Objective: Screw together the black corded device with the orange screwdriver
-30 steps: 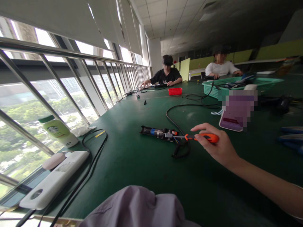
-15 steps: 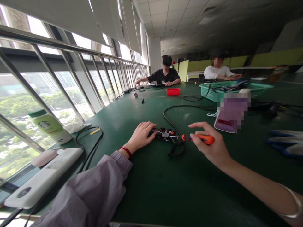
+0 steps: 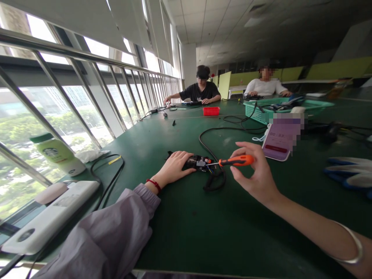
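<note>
My left hand (image 3: 176, 169) is wrapped over a black corded device (image 3: 200, 163), pressing it to the table; part of the device is hidden under the palm. Its uncovered end shows small parts and coloured wires. In my right hand (image 3: 257, 174) is an orange-and-black screwdriver (image 3: 237, 161), its handle's end lying at the curled rear fingers while thumb and forefinger stand apart from the handle. The blade points left, and its tip meets the exposed end of the device. A black cable (image 3: 223, 180) loops beside that end.
On the green table (image 3: 186, 232) lie a phone (image 3: 277, 141), gloves (image 3: 350, 170), a teal basket (image 3: 255, 112) and a red tray (image 3: 211, 111). At left are a bottle (image 3: 56, 155) and a white power bank (image 3: 52, 219). Two people sit across the table.
The screwdriver handle has tipped upward, and my right thumb and forefinger have spread wider. My left thumb now stretches along the device's near side. The phone's screen shows more clearly.
</note>
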A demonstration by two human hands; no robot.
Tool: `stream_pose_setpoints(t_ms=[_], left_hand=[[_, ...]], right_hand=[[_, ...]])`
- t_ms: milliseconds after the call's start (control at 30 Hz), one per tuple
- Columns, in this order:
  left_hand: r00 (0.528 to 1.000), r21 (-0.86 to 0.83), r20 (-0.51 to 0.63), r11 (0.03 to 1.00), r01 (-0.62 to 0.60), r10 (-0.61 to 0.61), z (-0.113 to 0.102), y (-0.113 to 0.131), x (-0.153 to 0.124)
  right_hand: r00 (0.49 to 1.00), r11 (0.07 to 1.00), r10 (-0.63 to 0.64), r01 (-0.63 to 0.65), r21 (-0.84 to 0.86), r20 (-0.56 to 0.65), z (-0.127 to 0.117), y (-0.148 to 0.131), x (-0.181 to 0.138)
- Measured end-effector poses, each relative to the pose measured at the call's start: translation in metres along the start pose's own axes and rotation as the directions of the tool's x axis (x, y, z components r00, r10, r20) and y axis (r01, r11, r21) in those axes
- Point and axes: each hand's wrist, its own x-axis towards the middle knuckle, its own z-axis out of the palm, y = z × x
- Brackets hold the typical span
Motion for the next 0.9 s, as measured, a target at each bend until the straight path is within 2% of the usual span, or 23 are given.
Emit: stream_pose_setpoints(t_ms=[167,233,333,400,500,567,733,900], left_hand=[[0.999,0.051,-0.012,0.998,0.034,-0.033,0.0002,0.0057,0.0005],[0.998,0.063,-0.018,0.996,0.056,-0.055,0.0008,0.0083,0.0005],[0.996,0.067,-0.028,0.994,0.082,-0.081,0.0018,0.0104,0.0002],[0.996,0.055,-0.034,0.995,0.085,-0.083,0.0024,0.0104,0.0000],[0.996,0.036,-0.036,0.996,0.080,-0.079,0.0032,0.0093,0.0000],[0.996,0.027,-0.038,0.997,0.076,-0.075,0.0035,0.0086,0.0001],[0.996,0.031,-0.063,0.997,0.072,-0.070,0.0030,0.0092,0.0000],[0.996,0.088,-0.083,0.995,0.040,-0.033,0.0024,0.0106,-0.0004]], right_hand=[[0.978,0.984,0.177,-0.178,0.003,0.113,-0.0019,0.0010,0.0005],[0.982,0.987,0.163,-0.163,-0.008,0.098,-0.0022,0.0010,0.0003],[0.999,0.998,0.053,-0.053,0.015,0.002,-0.0014,0.0016,0.0009],[0.999,0.998,0.050,-0.049,0.037,-0.015,-0.0011,0.0016,0.0015],[0.983,0.985,0.162,-0.167,0.043,0.086,-0.0018,0.0009,0.0014],[0.975,0.981,0.184,-0.190,0.038,0.128,-0.0020,0.0012,0.0007],[0.999,0.998,0.047,-0.046,0.049,-0.022,-0.0010,0.0041,0.0007],[0.977,0.982,0.189,-0.191,0.009,0.099,-0.0033,0.0026,0.0014]])
